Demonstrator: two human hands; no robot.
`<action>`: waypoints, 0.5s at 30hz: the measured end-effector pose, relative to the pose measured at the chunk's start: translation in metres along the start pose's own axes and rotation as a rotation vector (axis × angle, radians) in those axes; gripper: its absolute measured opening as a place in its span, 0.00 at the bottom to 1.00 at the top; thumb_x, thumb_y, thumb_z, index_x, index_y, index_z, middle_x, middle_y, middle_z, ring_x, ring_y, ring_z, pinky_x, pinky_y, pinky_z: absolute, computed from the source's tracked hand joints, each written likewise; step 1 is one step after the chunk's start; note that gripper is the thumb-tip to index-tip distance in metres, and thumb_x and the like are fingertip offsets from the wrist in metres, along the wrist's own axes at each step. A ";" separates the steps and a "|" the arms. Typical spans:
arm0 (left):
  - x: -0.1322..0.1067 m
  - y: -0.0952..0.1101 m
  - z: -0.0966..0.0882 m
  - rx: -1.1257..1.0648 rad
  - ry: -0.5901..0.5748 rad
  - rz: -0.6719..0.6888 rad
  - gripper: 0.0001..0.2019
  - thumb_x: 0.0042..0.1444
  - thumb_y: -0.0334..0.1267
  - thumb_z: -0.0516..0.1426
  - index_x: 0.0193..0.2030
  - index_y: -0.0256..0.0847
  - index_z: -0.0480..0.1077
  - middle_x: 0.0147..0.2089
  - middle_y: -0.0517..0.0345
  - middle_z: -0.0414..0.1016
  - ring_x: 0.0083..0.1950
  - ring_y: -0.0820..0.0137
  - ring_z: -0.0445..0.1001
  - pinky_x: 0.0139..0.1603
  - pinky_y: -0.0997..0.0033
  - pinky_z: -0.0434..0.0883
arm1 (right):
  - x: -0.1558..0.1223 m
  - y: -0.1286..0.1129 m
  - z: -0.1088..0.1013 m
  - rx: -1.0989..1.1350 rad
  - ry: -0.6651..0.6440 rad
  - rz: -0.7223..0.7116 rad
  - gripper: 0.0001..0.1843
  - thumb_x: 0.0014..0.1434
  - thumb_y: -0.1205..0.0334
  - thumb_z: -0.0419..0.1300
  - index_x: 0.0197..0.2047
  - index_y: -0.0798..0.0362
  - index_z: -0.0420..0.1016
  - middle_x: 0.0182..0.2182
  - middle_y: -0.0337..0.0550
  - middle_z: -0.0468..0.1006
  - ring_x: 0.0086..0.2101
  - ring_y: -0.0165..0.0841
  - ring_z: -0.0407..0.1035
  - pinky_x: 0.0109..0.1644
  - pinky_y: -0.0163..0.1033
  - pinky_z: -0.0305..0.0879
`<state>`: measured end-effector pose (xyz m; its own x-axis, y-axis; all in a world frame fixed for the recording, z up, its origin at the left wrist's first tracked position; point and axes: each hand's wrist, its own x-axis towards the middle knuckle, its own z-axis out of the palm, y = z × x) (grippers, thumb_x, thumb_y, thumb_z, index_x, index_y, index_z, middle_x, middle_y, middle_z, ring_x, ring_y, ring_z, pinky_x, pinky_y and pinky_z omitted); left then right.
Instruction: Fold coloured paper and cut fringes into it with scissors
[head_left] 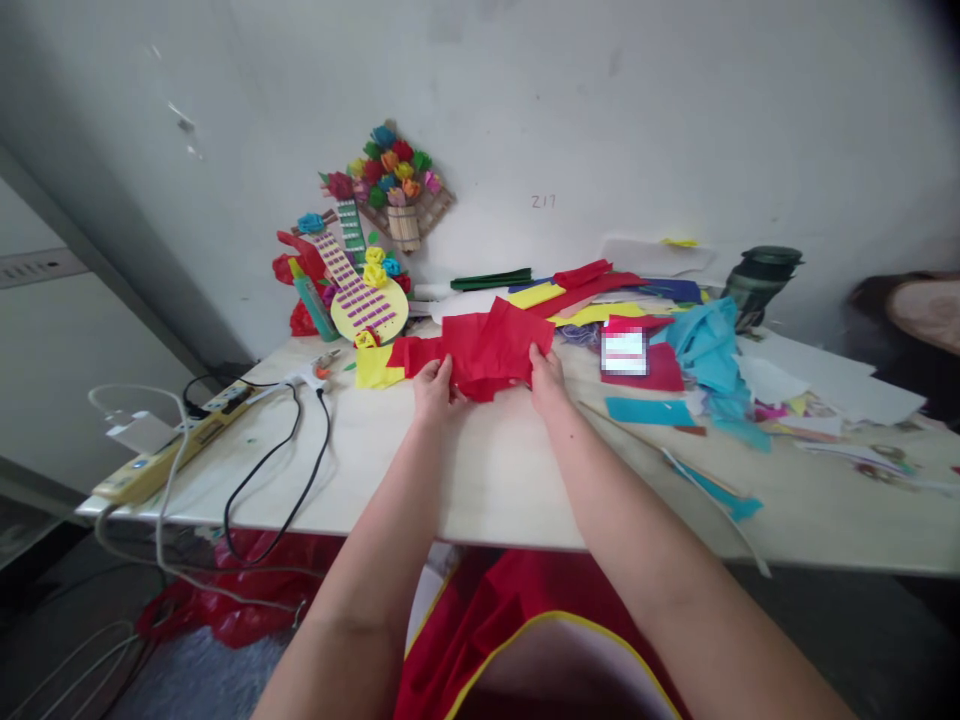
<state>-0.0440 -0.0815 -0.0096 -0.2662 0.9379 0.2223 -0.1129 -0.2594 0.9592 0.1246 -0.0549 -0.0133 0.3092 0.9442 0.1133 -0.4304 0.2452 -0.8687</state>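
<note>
Both sets of fingers (444, 370) hold red paper (491, 342) inside the table's near edge (510, 538).

Red sheet (491, 345), middle of frame: thin, lightly creased, spread wide, gripped at left and right sides. Top edge peaked near its middle, lower edge uneven. Cloth or paper, unclear.

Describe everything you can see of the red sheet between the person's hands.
The red sheet is plain and bright, looks like thin crepe paper or cloth, and has soft creases and an uneven outline. It is spread between the left hand and the right hand, each gripping one side, over the white table; whether it touches the tabletop is unclear. A red strip shows beside the left hand, but whether it joins the sheet cannot be told.
</note>
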 end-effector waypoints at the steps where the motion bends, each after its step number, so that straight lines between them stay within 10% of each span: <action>1: 0.003 0.000 -0.003 0.005 0.075 0.024 0.17 0.49 0.50 0.57 0.22 0.41 0.58 0.10 0.69 0.56 0.10 0.75 0.59 0.11 0.78 0.51 | -0.001 -0.002 0.001 0.016 0.024 0.030 0.11 0.55 0.58 0.55 0.42 0.51 0.67 0.36 0.40 0.76 0.32 0.30 0.72 0.32 0.38 0.72; 8: 0.030 0.008 -0.016 -0.007 0.473 -0.056 0.13 0.53 0.43 0.53 0.23 0.42 0.56 0.11 0.69 0.55 0.12 0.75 0.63 0.13 0.80 0.53 | -0.002 -0.010 0.003 0.053 0.114 0.095 0.09 0.55 0.60 0.56 0.40 0.50 0.65 0.31 0.37 0.75 0.27 0.29 0.72 0.24 0.34 0.71; 15: 0.052 -0.003 -0.027 0.050 0.471 -0.153 0.09 0.52 0.42 0.54 0.28 0.41 0.62 0.19 0.64 0.64 0.16 0.73 0.68 0.16 0.76 0.59 | -0.002 -0.010 0.002 0.054 0.147 0.101 0.07 0.54 0.61 0.56 0.37 0.51 0.66 0.29 0.36 0.75 0.26 0.28 0.71 0.22 0.32 0.70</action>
<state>-0.0835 -0.0384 -0.0055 -0.6553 0.7552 -0.0141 -0.1416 -0.1044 0.9844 0.1262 -0.0587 -0.0037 0.3810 0.9233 -0.0480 -0.5093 0.1663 -0.8444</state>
